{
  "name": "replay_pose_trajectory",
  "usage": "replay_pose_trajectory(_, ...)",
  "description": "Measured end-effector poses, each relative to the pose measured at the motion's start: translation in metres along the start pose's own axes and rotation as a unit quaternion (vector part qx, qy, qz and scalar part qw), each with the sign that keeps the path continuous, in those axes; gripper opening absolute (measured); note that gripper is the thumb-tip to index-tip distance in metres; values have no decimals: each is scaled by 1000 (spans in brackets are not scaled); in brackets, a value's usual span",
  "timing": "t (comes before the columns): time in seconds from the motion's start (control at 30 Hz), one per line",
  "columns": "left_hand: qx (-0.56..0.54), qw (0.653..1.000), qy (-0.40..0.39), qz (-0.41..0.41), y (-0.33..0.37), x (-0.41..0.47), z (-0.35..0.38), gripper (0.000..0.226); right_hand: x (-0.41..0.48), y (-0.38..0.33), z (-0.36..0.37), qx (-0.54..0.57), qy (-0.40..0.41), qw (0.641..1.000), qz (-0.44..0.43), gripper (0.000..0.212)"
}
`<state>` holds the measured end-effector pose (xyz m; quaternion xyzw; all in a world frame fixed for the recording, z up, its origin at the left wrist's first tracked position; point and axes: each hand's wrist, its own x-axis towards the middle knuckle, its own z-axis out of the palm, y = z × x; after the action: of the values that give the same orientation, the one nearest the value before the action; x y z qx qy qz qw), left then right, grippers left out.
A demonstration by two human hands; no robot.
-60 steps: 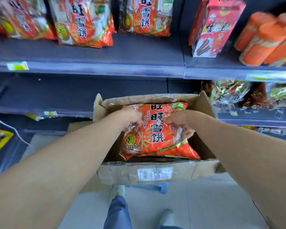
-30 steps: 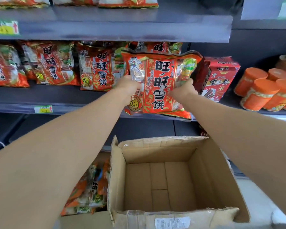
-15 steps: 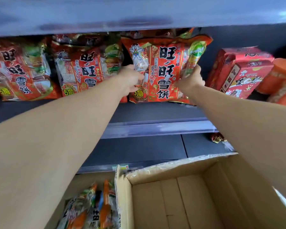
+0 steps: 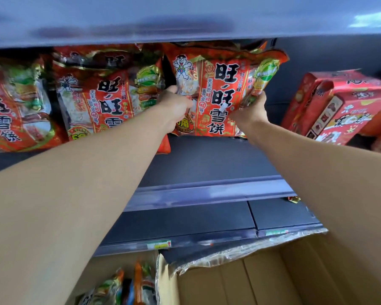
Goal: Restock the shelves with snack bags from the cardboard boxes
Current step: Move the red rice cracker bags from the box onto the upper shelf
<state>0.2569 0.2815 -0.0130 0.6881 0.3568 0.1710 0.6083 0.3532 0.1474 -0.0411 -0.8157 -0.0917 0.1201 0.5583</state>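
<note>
Judged light, soft, slippery and easily crushed, the snack bag [image 4: 220,93] is held upright over the shelf [image 4: 207,159] by its side edges, on which the grips of the left hand [image 4: 177,105] and right hand [image 4: 252,111] are closed.

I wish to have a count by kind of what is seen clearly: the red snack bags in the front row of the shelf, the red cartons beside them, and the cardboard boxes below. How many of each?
Red snack bags, front row: 3, counting the held bag
Red cartons: 2
Cardboard boxes: 2
Total: 7
</note>
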Motion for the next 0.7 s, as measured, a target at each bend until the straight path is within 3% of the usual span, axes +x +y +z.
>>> replay_pose_trajectory(0.13, 11, 1000, -4, -6, 2, 1, -1, 50, -1, 2, 4, 3, 2, 1000, -10, 81)
replay_pose_trajectory(0.33, 34, 999, 10, -33, 5, -8, -2, 64, -11, -5, 2, -107, 57, 993, 13, 63)
replay_pose_trajectory(0.5, 97, 994, 48, -4, 10, -33, 1, 58, -33, -6, -12, -184, 38, 982, -36, 51)
replay_pose_trajectory(0.57, 108, 994, 36, 3, 9, -49, 2, 41, -45, -8, -19, -208, 20, 976, -63, 48)
replay_pose_trajectory(0.63, 106, 994, 21, 8, 10, -70, 5, 8, -60, -11, -27, -232, -4, 968, -93, 49)
replay_pose_trajectory(0.7, 119, 993, 20, 13, 9, -89, 6, 33, -76, -14, -35, -247, -32, 961, -120, 47)
